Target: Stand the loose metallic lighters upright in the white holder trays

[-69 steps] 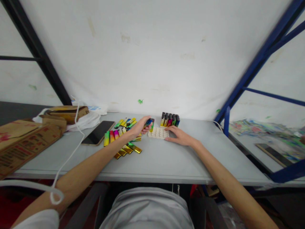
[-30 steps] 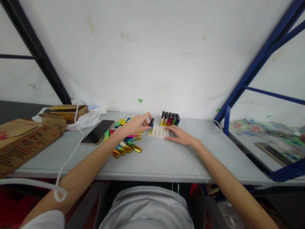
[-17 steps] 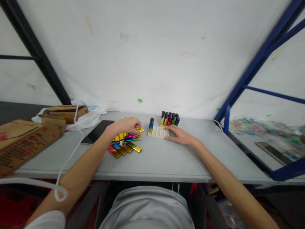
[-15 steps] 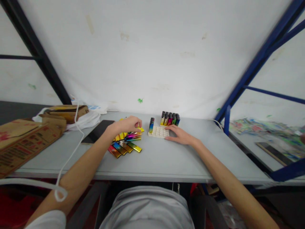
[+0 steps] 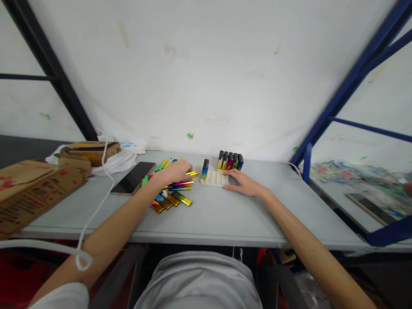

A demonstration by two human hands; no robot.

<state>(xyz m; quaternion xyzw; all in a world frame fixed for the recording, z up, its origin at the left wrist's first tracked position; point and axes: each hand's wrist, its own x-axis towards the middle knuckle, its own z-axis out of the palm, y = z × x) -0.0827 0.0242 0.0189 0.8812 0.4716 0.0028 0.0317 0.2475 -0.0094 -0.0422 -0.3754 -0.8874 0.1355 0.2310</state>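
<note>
A: Where are the shiny lighters [image 5: 183, 198]?

B: They lie in a messy pile on the gray table [image 5: 231, 219], to the left of the white tray [image 5: 214, 178].

A: Are any standing up?

B: Yes. A short row of standing lighters [image 5: 205, 171] is at the left end of the tray. A big block of lighters [image 5: 230, 162] stands on the far side of the tray, black tops up.

A: And the left hand [image 5: 178, 171]?

B: It is over the far part of the pile with its fingers curled. A yellow lighter [image 5: 193, 174] pokes out by its fingertips. Nobody can tell if the hand grips it, as the fingers hide that spot.

A: And the right hand [image 5: 243, 183]?

B: Its thumb and fingers are spread apart, and they touch the right end of the tray.

A: What is farther out?

B: A dark phone [image 5: 133, 178] lies left of the pile, and a brown box [image 5: 35, 189] is left of that. The white wall [image 5: 206, 77] is at the far side, and a blue frame [image 5: 341, 90] stands at the right. A white cord [image 5: 104, 155] loops down on the left, near the box.
</note>
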